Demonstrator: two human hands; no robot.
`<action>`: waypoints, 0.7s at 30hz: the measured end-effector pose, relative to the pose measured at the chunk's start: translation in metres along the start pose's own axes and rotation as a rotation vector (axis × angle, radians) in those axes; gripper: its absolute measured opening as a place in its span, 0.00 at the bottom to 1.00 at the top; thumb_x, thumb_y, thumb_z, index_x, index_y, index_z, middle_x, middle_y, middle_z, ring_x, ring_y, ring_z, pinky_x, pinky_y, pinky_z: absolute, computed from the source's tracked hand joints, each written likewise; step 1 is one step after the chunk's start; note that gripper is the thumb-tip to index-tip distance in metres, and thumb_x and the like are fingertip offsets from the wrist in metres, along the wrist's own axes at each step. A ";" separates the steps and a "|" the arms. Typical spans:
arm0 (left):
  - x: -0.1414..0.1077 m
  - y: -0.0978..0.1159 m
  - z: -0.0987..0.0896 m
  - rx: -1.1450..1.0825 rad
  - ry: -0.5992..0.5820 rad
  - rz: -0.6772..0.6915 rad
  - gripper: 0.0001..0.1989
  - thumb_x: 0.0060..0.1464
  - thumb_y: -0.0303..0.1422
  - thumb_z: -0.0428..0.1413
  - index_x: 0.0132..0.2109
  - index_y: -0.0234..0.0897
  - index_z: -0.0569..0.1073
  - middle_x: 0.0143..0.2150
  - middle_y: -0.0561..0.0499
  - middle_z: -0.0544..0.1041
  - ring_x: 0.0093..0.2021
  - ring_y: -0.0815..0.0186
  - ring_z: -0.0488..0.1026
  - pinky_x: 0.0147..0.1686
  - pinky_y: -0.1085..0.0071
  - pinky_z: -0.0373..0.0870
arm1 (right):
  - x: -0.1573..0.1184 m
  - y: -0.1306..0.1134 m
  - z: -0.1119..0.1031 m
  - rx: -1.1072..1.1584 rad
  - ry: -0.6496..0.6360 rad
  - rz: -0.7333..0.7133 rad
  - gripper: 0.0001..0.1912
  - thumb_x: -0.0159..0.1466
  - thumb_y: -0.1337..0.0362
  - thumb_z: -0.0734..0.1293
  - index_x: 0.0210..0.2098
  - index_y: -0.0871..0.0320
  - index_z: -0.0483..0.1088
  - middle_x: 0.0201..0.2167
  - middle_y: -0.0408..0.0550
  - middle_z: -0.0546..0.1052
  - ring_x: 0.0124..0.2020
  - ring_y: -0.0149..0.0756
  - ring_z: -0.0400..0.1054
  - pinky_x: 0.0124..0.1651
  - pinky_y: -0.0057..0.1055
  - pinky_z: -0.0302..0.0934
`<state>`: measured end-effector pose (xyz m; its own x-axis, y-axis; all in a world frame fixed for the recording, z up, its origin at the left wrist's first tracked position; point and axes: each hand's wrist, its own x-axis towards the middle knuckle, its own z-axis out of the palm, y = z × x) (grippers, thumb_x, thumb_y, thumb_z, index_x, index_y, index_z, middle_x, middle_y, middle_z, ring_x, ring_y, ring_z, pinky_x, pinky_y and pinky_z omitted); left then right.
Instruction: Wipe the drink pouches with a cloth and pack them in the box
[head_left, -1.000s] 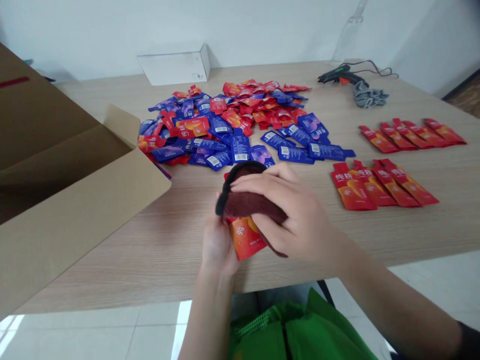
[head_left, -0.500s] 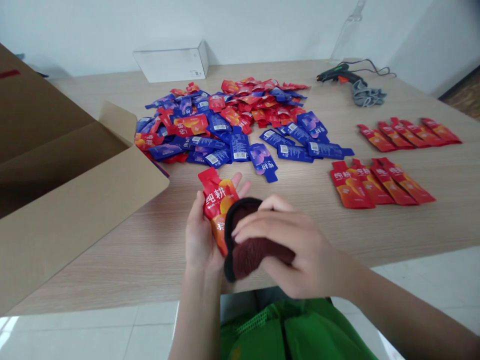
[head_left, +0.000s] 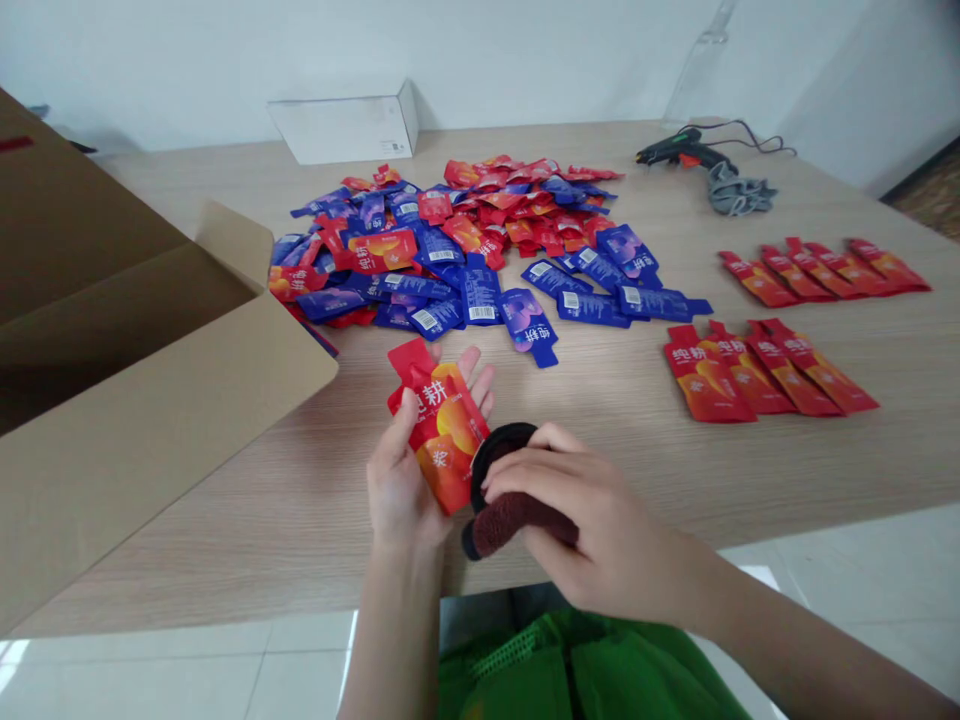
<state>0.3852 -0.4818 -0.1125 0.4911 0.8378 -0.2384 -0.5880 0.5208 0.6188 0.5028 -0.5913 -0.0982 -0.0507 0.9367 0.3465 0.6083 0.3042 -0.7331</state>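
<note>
A red spouted pouch (head_left: 450, 430), printed with orange fruit and white characters, lies face up across my left hand (head_left: 401, 490). The thumb rests on its edge, while the fingers stretch out behind it. My right hand (head_left: 607, 520) grips a folded maroon cloth piece with black edging (head_left: 525, 520); its exact kind is unclear. That cloth touches or nearly touches the pouch's lower right edge. Just beyond my hands, a blue pouch (head_left: 526, 325) lies at the front of a mixed heap of red and blue pouches (head_left: 450, 240).
At left stands an open cardboard box (head_left: 187, 400). Two rows of red pouches are laid out on the right, a near row (head_left: 772, 370) and a far row (head_left: 825, 270). Farther back are a white box (head_left: 345, 130), a glue gun (head_left: 682, 148) and a grey cloth (head_left: 739, 190).
The maroon cloth in my right hand has slid down and right across the pouch, uncovering more of its front. The pouch has turned flatter toward me in my left hand.
</note>
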 end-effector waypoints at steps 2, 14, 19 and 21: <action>-0.001 -0.002 0.002 0.005 0.030 -0.001 0.21 0.66 0.37 0.49 0.63 0.43 0.69 0.58 0.44 0.78 0.63 0.53 0.70 0.63 0.54 0.65 | 0.009 -0.003 -0.012 -0.024 0.077 -0.005 0.16 0.58 0.77 0.63 0.42 0.55 0.71 0.40 0.44 0.80 0.40 0.40 0.66 0.43 0.37 0.64; 0.008 -0.007 -0.004 0.030 0.055 -0.007 0.21 0.64 0.35 0.52 0.61 0.38 0.71 0.60 0.42 0.76 0.62 0.55 0.71 0.64 0.58 0.64 | 0.019 0.023 0.021 -0.278 0.103 -0.077 0.15 0.61 0.74 0.64 0.47 0.58 0.73 0.50 0.48 0.78 0.45 0.44 0.61 0.49 0.45 0.61; 0.003 0.004 -0.008 0.122 0.106 0.158 0.17 0.64 0.37 0.53 0.57 0.41 0.75 0.62 0.45 0.74 0.64 0.53 0.69 0.64 0.57 0.63 | 0.003 0.024 0.010 -0.227 0.073 0.039 0.12 0.61 0.75 0.64 0.42 0.57 0.74 0.41 0.46 0.79 0.42 0.42 0.63 0.45 0.40 0.62; -0.003 0.010 -0.005 0.145 0.132 0.211 0.15 0.63 0.39 0.53 0.54 0.43 0.76 0.62 0.47 0.74 0.63 0.53 0.70 0.62 0.58 0.66 | 0.010 0.032 0.010 -0.323 0.180 0.068 0.13 0.64 0.73 0.64 0.46 0.57 0.74 0.46 0.47 0.79 0.45 0.43 0.64 0.47 0.42 0.61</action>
<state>0.3743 -0.4786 -0.1095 0.2742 0.9442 -0.1823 -0.5658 0.3117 0.7633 0.5144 -0.5705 -0.1243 0.1206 0.8985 0.4221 0.8255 0.1454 -0.5453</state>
